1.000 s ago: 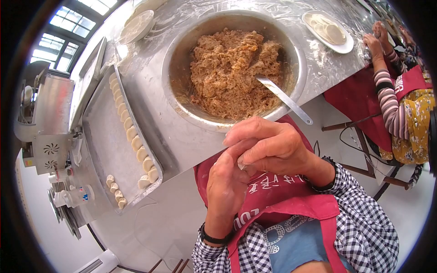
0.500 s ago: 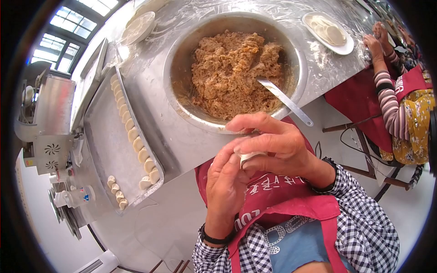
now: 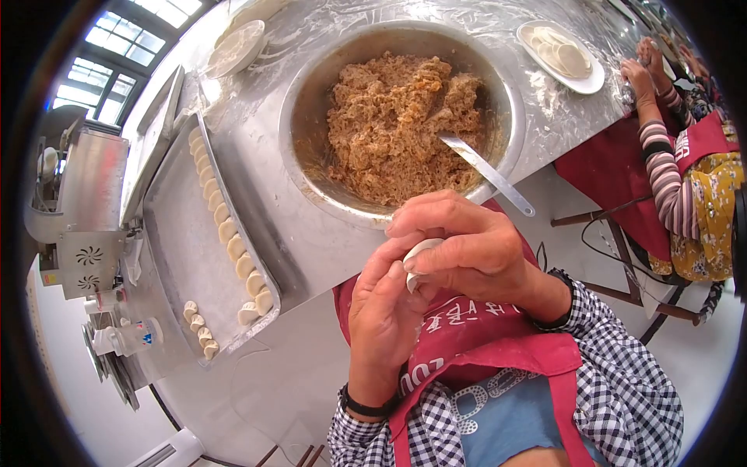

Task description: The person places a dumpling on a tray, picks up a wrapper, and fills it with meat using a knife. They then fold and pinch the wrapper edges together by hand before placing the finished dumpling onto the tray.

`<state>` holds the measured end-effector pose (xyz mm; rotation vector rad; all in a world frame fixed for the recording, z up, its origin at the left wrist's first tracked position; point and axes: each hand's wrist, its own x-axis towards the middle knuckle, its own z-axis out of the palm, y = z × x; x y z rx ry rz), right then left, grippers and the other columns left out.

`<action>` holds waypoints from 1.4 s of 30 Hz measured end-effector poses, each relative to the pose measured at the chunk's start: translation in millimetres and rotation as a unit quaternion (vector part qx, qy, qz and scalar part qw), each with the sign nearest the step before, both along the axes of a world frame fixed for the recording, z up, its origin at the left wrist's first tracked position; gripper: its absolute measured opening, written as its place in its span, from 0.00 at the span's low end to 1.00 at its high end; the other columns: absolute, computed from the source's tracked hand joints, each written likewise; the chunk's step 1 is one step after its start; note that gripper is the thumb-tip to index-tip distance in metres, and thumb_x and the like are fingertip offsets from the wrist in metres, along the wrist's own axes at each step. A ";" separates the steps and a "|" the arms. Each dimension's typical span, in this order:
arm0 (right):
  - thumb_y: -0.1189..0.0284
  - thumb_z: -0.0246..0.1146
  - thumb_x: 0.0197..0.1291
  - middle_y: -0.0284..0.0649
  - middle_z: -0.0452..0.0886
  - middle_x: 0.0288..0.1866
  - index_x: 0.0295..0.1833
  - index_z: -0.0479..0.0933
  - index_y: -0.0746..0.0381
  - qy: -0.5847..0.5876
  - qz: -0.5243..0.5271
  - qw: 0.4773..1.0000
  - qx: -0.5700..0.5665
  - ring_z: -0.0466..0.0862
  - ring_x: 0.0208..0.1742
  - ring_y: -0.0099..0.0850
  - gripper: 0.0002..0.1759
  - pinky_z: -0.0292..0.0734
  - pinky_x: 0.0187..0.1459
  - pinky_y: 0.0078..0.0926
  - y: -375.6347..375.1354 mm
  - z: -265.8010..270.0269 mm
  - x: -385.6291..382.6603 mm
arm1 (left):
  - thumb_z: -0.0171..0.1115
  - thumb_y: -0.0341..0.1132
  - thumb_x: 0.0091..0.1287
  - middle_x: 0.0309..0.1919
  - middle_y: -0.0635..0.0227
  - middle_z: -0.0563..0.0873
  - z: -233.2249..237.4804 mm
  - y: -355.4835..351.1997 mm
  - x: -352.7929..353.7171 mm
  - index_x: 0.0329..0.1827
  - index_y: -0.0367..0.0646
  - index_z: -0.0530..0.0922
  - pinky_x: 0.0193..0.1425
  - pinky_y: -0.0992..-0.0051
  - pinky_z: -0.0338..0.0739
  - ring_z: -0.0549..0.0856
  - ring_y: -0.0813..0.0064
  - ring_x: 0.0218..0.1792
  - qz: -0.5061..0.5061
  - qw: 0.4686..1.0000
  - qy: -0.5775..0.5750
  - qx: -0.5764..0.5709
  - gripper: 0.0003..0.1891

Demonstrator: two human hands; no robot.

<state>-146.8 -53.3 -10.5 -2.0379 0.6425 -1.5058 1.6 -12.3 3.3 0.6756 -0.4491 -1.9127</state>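
My left hand (image 3: pixel 385 311) and my right hand (image 3: pixel 475 253) meet in front of the metal bowl's near rim, both closed on one pale dumpling (image 3: pixel 422 261). Its white dough edge shows between the fingertips; the rest is hidden by the fingers. Brown minced filling (image 3: pixel 401 124) is heaped in the large steel bowl (image 3: pixel 299 167), and a flat metal spatula (image 3: pixel 494 177) leans over the rim on the right. To the left, a metal tray (image 3: pixel 179 226) carries a long row of dumplings (image 3: pixel 227 230) and a short row near its front corner.
An oval plate of round wrappers (image 3: pixel 566 58) is at the upper right, a floury white dish (image 3: pixel 236 48) at the upper left. A machine (image 3: pixel 93 202) stands far left. At right, a co-worker's hands (image 3: pixel 642 74) rest by the table edge, with a stool (image 3: pixel 622 249) below.
The dumpling has turned more upright between my fingers, and more of its dough edge shows. My hands have shifted slightly; everything else looks the same.
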 end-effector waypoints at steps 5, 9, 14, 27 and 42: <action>0.75 0.69 0.46 0.49 0.78 0.46 0.36 0.78 0.63 -0.018 0.001 0.999 0.032 0.79 0.47 0.42 0.10 0.75 0.44 0.34 0.3 2.3 0.8 | 0.45 0.32 0.70 0.57 0.54 0.72 -3.0 -1.7 3.8 0.61 0.33 0.65 0.61 0.68 0.70 0.74 0.66 0.58 -0.014 0.999 0.046 -0.004 0.18; 0.75 0.69 0.46 0.49 0.79 0.46 0.34 0.77 0.63 -0.013 0.014 1.000 -0.013 0.80 0.46 0.42 0.09 0.76 0.45 0.35 -3.5 4.0 0.6 | 0.45 0.32 0.70 0.57 0.56 0.73 -3.7 -2.8 4.4 0.61 0.34 0.65 0.60 0.68 0.71 0.74 0.66 0.58 -0.023 0.998 0.059 0.000 0.18; 0.76 0.69 0.46 0.47 0.79 0.46 0.33 0.76 0.64 -0.035 0.007 0.999 0.030 0.80 0.47 0.43 0.09 0.76 0.45 0.35 -2.4 9.5 4.7 | 0.44 0.33 0.70 0.57 0.58 0.73 0.0 -5.0 6.1 0.62 0.34 0.64 0.57 0.70 0.72 0.74 0.68 0.57 -0.025 0.997 0.070 0.005 0.19; 0.74 0.66 0.43 0.41 0.81 0.45 0.33 0.80 0.65 0.007 -0.067 0.993 -0.092 0.79 0.49 0.39 0.09 0.75 0.46 0.33 -11.8 25.9 19.7 | 0.39 0.38 0.73 0.58 0.62 0.71 16.5 -6.1 6.9 0.63 0.37 0.61 0.59 0.71 0.71 0.73 0.72 0.57 -0.009 0.984 0.176 0.030 0.20; 0.72 0.67 0.45 0.41 0.80 0.47 0.34 0.79 0.65 -0.001 -0.011 0.999 -0.045 0.78 0.51 0.41 0.10 0.74 0.49 0.36 -12.8 23.4 19.6 | 0.43 0.38 0.72 0.56 0.63 0.72 10.7 -5.7 6.1 0.61 0.38 0.63 0.55 0.74 0.74 0.75 0.74 0.54 0.013 0.978 0.201 0.061 0.18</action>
